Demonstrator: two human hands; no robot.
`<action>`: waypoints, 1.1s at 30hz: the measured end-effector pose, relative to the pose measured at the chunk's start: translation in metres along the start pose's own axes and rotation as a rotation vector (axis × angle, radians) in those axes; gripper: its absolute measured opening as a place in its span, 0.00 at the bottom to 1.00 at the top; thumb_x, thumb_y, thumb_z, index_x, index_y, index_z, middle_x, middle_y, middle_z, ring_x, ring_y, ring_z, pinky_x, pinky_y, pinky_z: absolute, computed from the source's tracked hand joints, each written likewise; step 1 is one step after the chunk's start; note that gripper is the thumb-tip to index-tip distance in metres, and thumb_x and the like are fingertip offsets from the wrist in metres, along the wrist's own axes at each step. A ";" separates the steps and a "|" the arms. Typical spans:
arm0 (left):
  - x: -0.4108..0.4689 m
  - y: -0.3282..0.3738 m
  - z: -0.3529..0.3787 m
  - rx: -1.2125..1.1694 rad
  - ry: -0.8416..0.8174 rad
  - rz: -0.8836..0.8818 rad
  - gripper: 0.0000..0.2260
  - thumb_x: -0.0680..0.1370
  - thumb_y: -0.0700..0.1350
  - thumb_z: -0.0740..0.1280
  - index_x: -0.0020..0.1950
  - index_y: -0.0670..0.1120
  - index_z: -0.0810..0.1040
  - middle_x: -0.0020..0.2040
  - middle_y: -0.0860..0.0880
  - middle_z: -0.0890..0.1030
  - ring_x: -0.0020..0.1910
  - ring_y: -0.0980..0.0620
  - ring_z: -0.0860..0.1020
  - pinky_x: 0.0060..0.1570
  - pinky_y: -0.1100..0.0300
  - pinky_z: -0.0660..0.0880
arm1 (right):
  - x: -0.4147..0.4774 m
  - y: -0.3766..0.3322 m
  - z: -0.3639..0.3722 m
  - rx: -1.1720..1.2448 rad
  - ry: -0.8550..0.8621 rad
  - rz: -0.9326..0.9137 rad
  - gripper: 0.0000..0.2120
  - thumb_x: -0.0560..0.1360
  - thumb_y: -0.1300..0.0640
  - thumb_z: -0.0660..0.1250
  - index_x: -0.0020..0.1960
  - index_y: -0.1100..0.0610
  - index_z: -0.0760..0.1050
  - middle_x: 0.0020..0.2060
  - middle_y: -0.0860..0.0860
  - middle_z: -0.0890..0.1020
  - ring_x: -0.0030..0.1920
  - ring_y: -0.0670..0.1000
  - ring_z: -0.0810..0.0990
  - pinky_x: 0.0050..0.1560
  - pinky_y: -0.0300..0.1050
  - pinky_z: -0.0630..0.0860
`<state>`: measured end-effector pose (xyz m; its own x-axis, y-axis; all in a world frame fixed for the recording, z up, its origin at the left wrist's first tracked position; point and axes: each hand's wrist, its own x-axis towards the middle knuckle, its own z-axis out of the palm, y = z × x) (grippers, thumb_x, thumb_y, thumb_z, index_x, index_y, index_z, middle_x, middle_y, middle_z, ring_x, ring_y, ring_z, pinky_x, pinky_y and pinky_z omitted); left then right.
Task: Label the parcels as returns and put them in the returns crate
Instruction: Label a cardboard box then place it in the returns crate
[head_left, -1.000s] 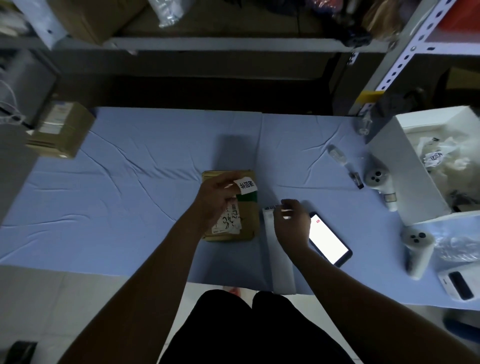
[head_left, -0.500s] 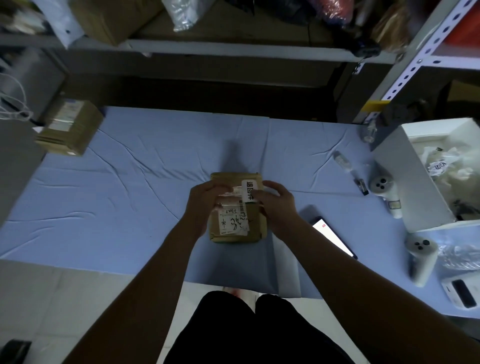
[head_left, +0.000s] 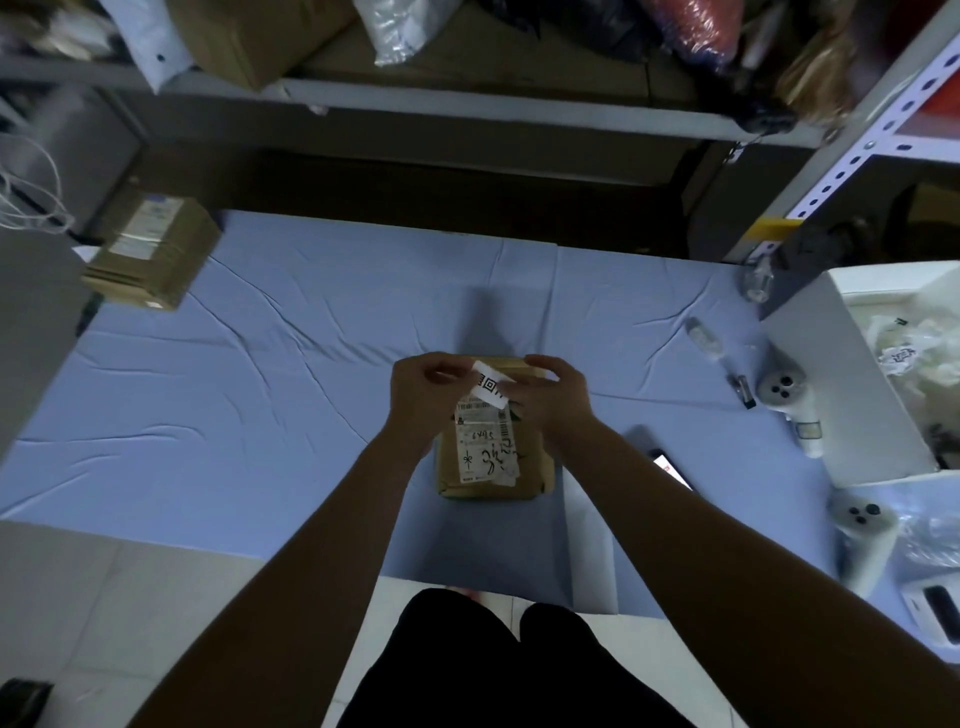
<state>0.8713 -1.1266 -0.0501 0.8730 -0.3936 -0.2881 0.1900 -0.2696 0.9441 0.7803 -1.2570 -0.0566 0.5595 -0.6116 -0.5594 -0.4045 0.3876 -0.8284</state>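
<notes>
One blurred-print sticker (head_left: 490, 385) pinched by right hand (head_left: 556, 400), seemingly left hand (head_left: 418, 395).

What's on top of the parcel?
A shipping label with handwriting on the parcel. Over its far end the left hand and right hand pinch a sticker, hiding that part.

Seen from above, 2 bare hands meet over a brown parcel (head_left: 493, 457) lying on a blue cloth-covered table (head_left: 260, 389). The left hand (head_left: 421, 395) and right hand (head_left: 558, 397) pinch a small white label (head_left: 490, 385), tilted, over the parcel's far end. A white crate (head_left: 831, 374) stands at the right, and 1 cardboard parcel (head_left: 150, 254) sits far left.
</notes>
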 end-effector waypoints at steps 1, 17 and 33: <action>0.003 -0.005 0.001 0.008 0.026 0.011 0.07 0.71 0.33 0.76 0.45 0.43 0.86 0.40 0.43 0.85 0.40 0.46 0.85 0.41 0.56 0.82 | 0.003 0.001 0.005 0.029 0.041 -0.001 0.25 0.66 0.66 0.79 0.60 0.55 0.77 0.46 0.54 0.85 0.42 0.53 0.86 0.42 0.47 0.83; 0.041 -0.057 0.013 0.417 0.185 0.291 0.03 0.71 0.40 0.75 0.44 0.45 0.83 0.38 0.52 0.83 0.38 0.54 0.80 0.40 0.57 0.78 | 0.050 0.021 0.040 -0.717 0.142 -0.542 0.07 0.70 0.68 0.72 0.37 0.58 0.80 0.41 0.49 0.77 0.36 0.42 0.73 0.40 0.32 0.67; 0.041 -0.068 -0.019 0.559 0.000 0.288 0.09 0.80 0.49 0.67 0.57 0.49 0.81 0.52 0.50 0.74 0.47 0.53 0.77 0.46 0.55 0.79 | 0.028 0.048 0.016 -0.764 0.284 -0.303 0.22 0.78 0.50 0.66 0.71 0.51 0.70 0.68 0.54 0.70 0.64 0.55 0.72 0.58 0.50 0.74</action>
<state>0.9026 -1.1072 -0.1232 0.8540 -0.5191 -0.0348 -0.3163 -0.5712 0.7574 0.7880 -1.2446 -0.1130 0.5612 -0.8020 -0.2045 -0.6989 -0.3269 -0.6361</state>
